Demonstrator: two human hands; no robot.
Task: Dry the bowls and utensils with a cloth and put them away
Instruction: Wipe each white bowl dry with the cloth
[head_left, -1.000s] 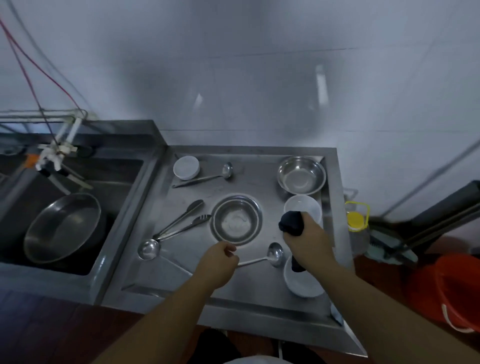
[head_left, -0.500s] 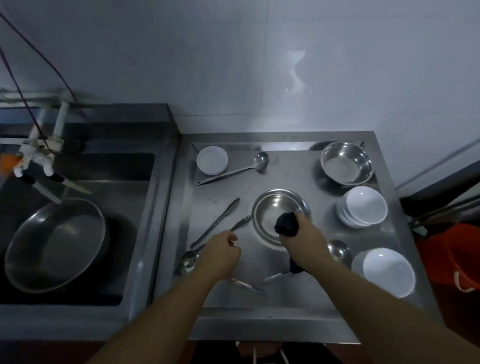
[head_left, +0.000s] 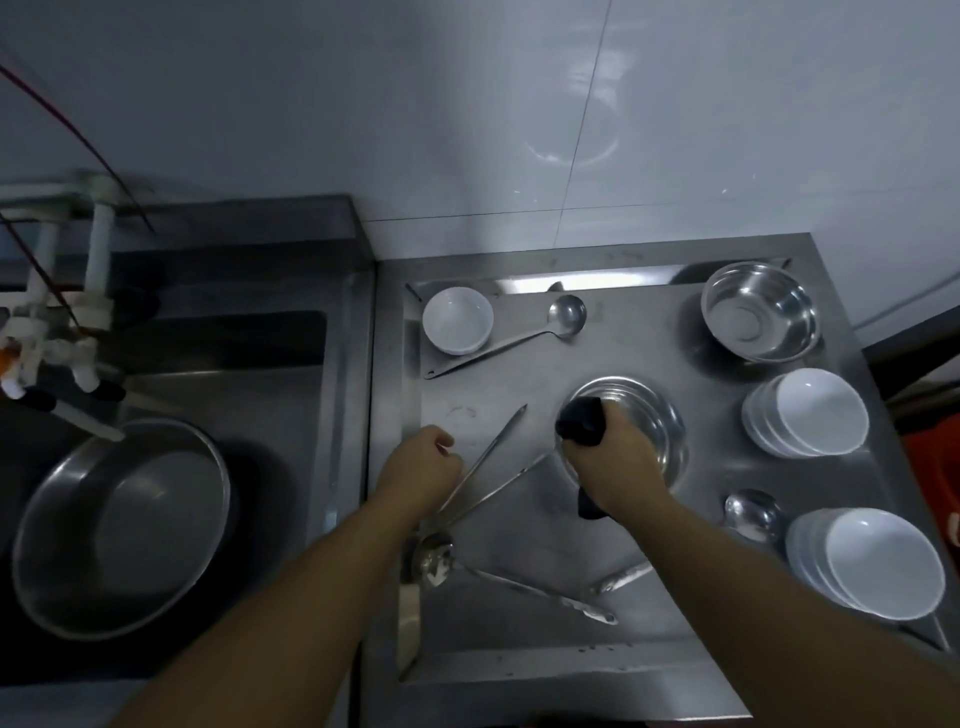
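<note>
A: Where do the hands stand?

B: The right hand (head_left: 618, 462) is clamped on a dark cloth (head_left: 582, 427), bunched in the fist over the near-left rim of the steel bowl (head_left: 649, 421) in the middle of the table (head_left: 649, 670). The left hand (head_left: 423, 465) is loosely curled at the near ends of the tongs (head_left: 488, 457); whether it grips them I cannot tell.

A: How would that bowl handle?

B: Light and stiff, I judge, and slippery if wet. Best pinched at the rim, with the cloth pressed inside.

A: And the rest?

B: The white bowls (head_left: 810, 413) stacked at the right look breakable, so lift them from beneath the rim, one at a time. The ladle (head_left: 509, 343) at the far left, beside a small white bowl (head_left: 457, 319), is long and head-heavy; hold it by the handle near the scoop.
</note>
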